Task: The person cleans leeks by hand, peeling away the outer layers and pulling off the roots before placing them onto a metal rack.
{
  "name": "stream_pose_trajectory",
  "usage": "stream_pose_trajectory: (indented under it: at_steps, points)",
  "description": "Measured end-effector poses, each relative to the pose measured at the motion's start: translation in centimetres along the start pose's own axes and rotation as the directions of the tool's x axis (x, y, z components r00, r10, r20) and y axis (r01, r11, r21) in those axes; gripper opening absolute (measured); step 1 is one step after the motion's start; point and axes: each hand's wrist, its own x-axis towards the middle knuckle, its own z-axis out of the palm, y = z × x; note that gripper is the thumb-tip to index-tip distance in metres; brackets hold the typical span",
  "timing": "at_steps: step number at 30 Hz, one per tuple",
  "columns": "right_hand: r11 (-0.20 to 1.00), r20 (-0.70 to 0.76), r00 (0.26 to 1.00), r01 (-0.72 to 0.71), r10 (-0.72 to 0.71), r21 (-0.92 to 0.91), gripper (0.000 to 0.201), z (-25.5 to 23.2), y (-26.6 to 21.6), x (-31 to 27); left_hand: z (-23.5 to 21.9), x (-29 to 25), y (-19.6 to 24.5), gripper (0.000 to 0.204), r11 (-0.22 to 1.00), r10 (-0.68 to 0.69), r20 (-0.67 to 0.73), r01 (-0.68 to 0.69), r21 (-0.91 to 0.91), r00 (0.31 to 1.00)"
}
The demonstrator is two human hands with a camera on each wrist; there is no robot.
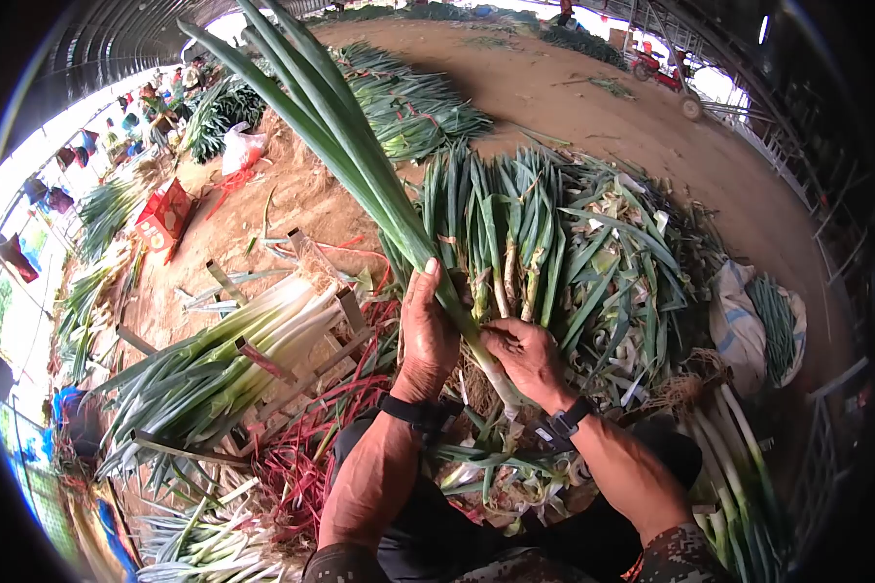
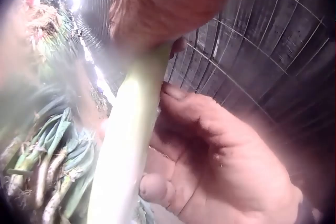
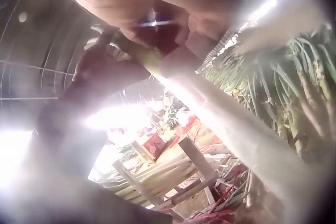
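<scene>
A long green onion (image 1: 399, 209) slants across the head view, its green leaves up at the upper left and its pale root end down between the forearms. My left hand (image 1: 428, 330) grips it around the middle, thumb along the stalk. Just below, my right hand (image 1: 530, 360) pinches the stalk with thumb and curled fingers. In the left wrist view the pale stalk (image 2: 123, 145) runs down past the right hand (image 2: 215, 155), whose fingertips are at its side. The right wrist view shows the white shank (image 3: 226, 124) below the fingers, partly washed out by glare.
A wooden rack (image 1: 262, 364) at left holds a bundle of trimmed green onions (image 1: 224, 355), with red ties (image 1: 311, 466) beside it. Untrimmed green onions (image 1: 501, 214) lie ahead, next to a heap of stripped leaves (image 1: 622, 262). A white sack (image 1: 739, 330) stands at right.
</scene>
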Motion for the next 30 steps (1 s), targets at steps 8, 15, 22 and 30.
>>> stream_pose_trajectory:
  at_steps: [8, 15, 22, 30]
  points:
    - [0.941, -0.022, 0.999, 0.038, -0.048, -0.338, 0.009, -1.0, 5.2, -1.2, 0.4, -0.4, 2.6, 0.056, 0.977, 0.015, 0.103, 0.008, -0.214, 0.995]
    - [0.999, 0.006, 1.0, 0.008, -0.008, 0.04, 0.026, -0.8, 3.6, -2.7, -0.1, 0.0, 3.2, 0.053, 0.974, 0.083, 0.105, -0.058, -0.221, 0.991]
    - [0.998, 0.01, 0.998, -0.056, 0.056, 0.032, 0.025, 0.9, -2.8, -0.3, 0.8, -0.5, 1.8, 0.055, 0.975, 0.048, 0.102, -0.024, -0.223, 0.994]
    - [0.893, -0.012, 1.0, -0.01, 0.005, -0.451, 0.018, -1.0, 7.6, -3.8, -0.7, 0.0, 3.0, 0.078, 0.987, 0.025, 0.172, 0.003, -0.163, 0.985]
